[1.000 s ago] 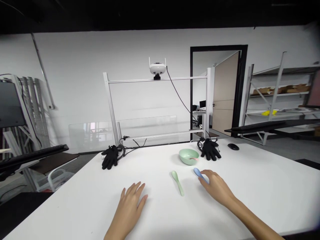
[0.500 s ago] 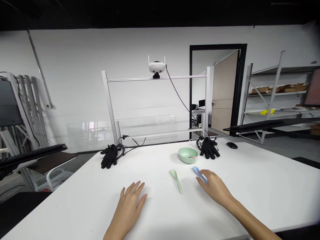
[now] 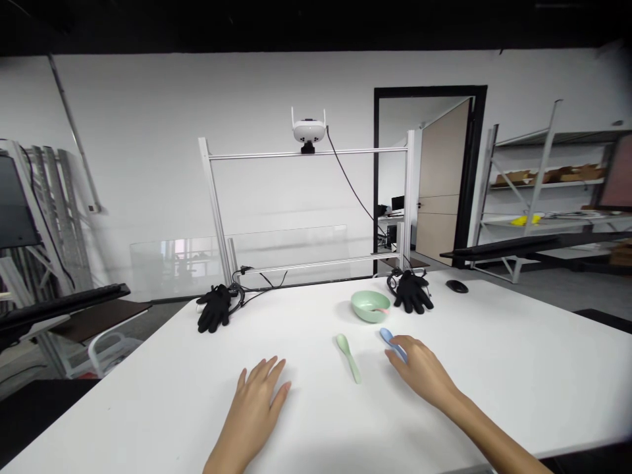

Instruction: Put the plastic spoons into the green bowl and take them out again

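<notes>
A blue spoon point(image 3: 387, 334) lies on the white table with its bowl end pointing away from me. Over its handle is my right hand point(image 3: 419, 368), thumb and fingers closed around it; part of the handle is hidden by the fingers. Left of it, a light green spoon point(image 3: 349, 358) rests on the tabletop, touched by neither hand. My left hand point(image 3: 254, 408) hovers low over or rests on the table, palm down, fingers spread, holding nothing. Beyond the spoons stands a green bowl point(image 3: 365, 313) with a pink utensil point(image 3: 379, 310) partly visible inside.
Two black gloves with cables, one at the back left point(image 3: 215, 309) and one right of the bowl point(image 3: 413, 293), lie on the table point(image 3: 162, 395). A black mouse point(image 3: 457, 286) sits farther right. A metal frame point(image 3: 306, 264) carrying a white device point(image 3: 309, 130) rises behind the far edge.
Almost nothing differs. The whole view has shifted very slightly, and my right hand stays at the blue spoon while my left hand keeps its place.
</notes>
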`<state>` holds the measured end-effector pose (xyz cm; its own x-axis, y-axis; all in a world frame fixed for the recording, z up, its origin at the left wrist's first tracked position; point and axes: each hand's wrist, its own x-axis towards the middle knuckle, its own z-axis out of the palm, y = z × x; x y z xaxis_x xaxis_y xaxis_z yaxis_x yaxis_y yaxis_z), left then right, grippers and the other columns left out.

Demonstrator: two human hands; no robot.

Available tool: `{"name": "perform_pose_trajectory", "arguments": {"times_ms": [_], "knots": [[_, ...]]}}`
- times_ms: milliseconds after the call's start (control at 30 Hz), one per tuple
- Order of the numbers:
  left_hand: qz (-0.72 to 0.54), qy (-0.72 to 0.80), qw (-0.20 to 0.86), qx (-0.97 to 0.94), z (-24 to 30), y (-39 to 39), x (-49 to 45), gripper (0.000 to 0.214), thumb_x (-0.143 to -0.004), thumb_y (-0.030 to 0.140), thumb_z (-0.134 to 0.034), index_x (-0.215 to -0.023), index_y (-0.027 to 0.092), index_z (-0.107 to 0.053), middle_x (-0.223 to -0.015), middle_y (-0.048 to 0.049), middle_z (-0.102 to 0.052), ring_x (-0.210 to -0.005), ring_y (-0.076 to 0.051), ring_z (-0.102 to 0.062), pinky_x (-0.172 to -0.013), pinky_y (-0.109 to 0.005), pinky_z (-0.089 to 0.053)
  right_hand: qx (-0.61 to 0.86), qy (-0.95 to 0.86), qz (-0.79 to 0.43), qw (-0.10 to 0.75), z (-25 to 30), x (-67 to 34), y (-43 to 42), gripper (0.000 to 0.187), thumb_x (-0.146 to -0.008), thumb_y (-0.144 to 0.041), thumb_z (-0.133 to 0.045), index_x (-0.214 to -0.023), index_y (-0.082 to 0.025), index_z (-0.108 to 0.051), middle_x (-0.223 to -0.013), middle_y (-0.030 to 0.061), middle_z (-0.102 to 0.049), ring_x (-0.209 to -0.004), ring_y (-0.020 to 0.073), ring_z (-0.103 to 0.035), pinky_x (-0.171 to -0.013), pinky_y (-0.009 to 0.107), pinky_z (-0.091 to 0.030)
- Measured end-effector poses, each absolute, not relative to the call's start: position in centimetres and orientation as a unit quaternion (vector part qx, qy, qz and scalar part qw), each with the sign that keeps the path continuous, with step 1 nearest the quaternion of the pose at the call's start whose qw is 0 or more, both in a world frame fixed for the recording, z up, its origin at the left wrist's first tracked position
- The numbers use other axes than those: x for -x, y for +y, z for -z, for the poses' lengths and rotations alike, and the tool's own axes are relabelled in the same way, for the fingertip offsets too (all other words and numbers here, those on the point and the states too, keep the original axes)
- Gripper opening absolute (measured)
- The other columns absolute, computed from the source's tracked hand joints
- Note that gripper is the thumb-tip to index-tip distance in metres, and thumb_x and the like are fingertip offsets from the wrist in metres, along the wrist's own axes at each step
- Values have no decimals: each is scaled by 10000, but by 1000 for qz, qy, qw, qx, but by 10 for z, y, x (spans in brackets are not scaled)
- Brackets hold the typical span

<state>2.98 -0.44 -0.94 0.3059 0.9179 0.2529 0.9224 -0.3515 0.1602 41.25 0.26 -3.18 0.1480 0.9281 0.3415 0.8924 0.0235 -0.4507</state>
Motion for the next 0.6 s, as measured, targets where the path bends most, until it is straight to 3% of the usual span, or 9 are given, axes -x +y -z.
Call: {"name": "perform_pose_trajectory", "arguments": {"times_ms": [233,500,600], "knots": [[151,-567,8,810,12,-3,-27,532,-1046,477,-350,-1506,264,-511,-1577,-64,-504,-1494,-301,-395,-1223,-580,-279,708,-650,-7,274,23,-418,19,455,-952,-473,-437,-1212,-200,-692,-1264,103,-708,-1164,276,-636,-913,336,-477],[140,-574,0,807,11,-2,-27,547,-1049,477,-334,-1514,245,-504,-1588,-67,-487,-1500,-297,-384,-1229,-587,-267,734,-643,53,215,-18,-435,77,470,-944,-421,-467,-1225,-141,-719,-1206,172,-702,-1160,304,-625,-908,338,-461],[139,-575,-2,806,11,-2,-26,551,-1051,478,-325,-1518,243,-499,-1591,-69,-482,-1501,-293,-383,-1231,-586,-263,753,-632,49,179,-30,-439,105,480,-936,-421,-487,-1240,-128,-717,-1282,198,-672,-1220,318,-595,-944,347,-455]]}}
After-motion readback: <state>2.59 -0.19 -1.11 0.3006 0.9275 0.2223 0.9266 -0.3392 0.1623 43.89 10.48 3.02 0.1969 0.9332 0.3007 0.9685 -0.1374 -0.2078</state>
